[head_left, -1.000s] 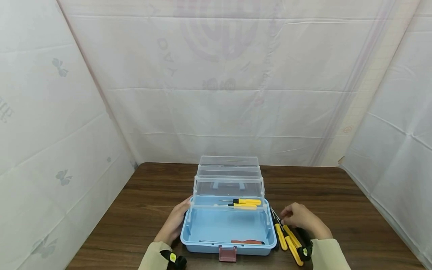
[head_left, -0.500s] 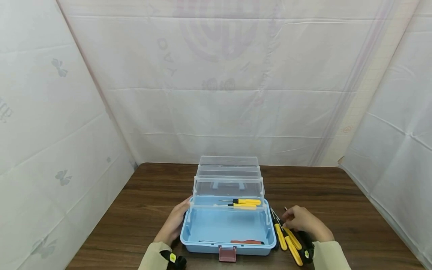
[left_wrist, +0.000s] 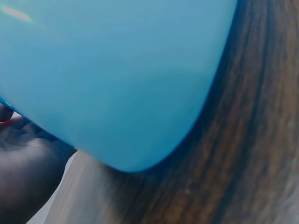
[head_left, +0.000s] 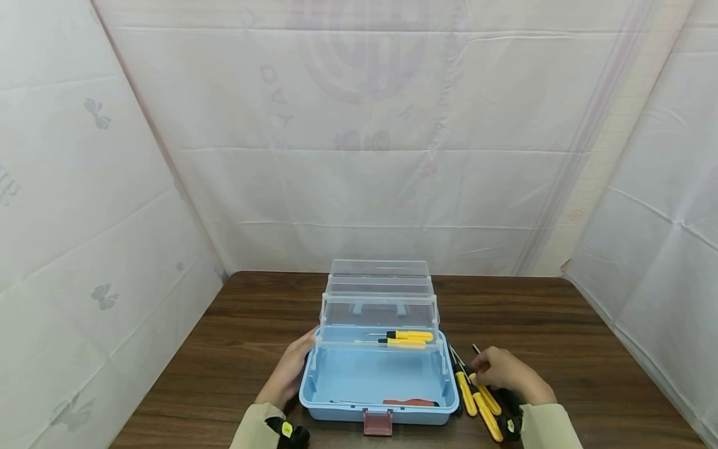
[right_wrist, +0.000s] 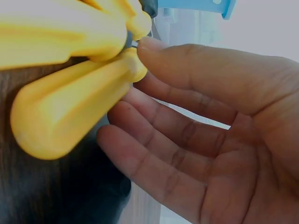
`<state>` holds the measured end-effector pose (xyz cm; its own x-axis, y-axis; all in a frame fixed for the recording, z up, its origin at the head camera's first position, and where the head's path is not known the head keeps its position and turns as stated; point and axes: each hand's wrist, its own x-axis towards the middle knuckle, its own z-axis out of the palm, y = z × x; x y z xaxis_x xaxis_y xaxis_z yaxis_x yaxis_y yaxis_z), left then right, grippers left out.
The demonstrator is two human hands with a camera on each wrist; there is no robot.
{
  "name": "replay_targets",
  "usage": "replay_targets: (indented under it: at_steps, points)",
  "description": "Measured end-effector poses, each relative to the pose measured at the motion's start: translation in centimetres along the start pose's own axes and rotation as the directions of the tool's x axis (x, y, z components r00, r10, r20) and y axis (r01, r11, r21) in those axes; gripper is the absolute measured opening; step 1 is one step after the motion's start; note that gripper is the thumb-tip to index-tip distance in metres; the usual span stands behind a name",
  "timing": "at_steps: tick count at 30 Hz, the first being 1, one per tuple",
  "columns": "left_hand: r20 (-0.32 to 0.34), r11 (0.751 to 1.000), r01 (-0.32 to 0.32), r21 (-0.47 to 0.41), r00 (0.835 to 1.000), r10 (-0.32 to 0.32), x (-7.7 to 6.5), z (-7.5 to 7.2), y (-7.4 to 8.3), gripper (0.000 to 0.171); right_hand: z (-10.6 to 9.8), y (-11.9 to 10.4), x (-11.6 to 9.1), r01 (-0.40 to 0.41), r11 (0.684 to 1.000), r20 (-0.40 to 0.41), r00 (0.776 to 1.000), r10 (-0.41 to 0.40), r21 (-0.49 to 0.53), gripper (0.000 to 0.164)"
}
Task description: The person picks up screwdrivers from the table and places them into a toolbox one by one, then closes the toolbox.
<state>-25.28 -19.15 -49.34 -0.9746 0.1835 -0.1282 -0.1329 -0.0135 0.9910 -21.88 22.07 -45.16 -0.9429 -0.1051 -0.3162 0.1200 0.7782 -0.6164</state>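
Observation:
A light blue toolbox (head_left: 387, 374) stands open, its clear tiered trays (head_left: 381, 308) raised at the back. Two yellow-and-black screwdrivers (head_left: 409, 335) lie in the lowest tray; a red-handled screwdriver (head_left: 411, 402) lies in the base. My left hand (head_left: 291, 368) rests against the toolbox's left side, its fingertips at the rim by the back corner. To the right of the toolbox, my right hand (head_left: 505, 373) pinches a yellow-handled screwdriver (right_wrist: 70, 109) where handle meets shaft, thumb opposite the fingers. The shaft's end shows past my fingers.
Several more yellow-handled screwdrivers (head_left: 467, 394) lie close together against the toolbox's right side. A pinkish latch (head_left: 378, 423) hangs at its front. The brown wooden table (head_left: 252, 318) is bounded by white cloth (head_left: 381, 187) at the back and sides.
My right hand has shifted slightly right and toward me, and a screwdriver's shaft end now shows beyond its fingers. The left hand and toolbox stay where they were.

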Motion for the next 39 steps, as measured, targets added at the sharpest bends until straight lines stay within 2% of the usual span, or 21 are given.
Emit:
replay_targets:
  at_steps: [4,18,30,39]
  points:
    - [0.013,1.000,-0.005,0.011,1.000,0.005,0.0,0.0,0.0,0.054,0.1,0.1,0.0,0.009,1.000,0.009,1.000,-0.009,-0.012,0.025]
    - [-0.001,1.000,0.001,-0.001,1.000,-0.001,0.0,-0.1,-0.1,0.052,0.4,0.1,0.1,0.011,0.999,-0.003,1.000,-0.011,-0.035,0.023]
    - [-0.006,1.000,0.005,0.000,1.000,-0.005,0.0,0.0,0.0,0.052,0.9,-0.1,0.1,-0.018,0.998,-0.051,0.999,0.015,-0.066,0.020]
    - [0.002,1.000,0.014,0.006,1.000,-0.014,-0.1,0.0,0.1,0.053,1.2,-0.1,0.0,-0.001,0.996,-0.078,0.997,-0.005,-0.087,0.018]
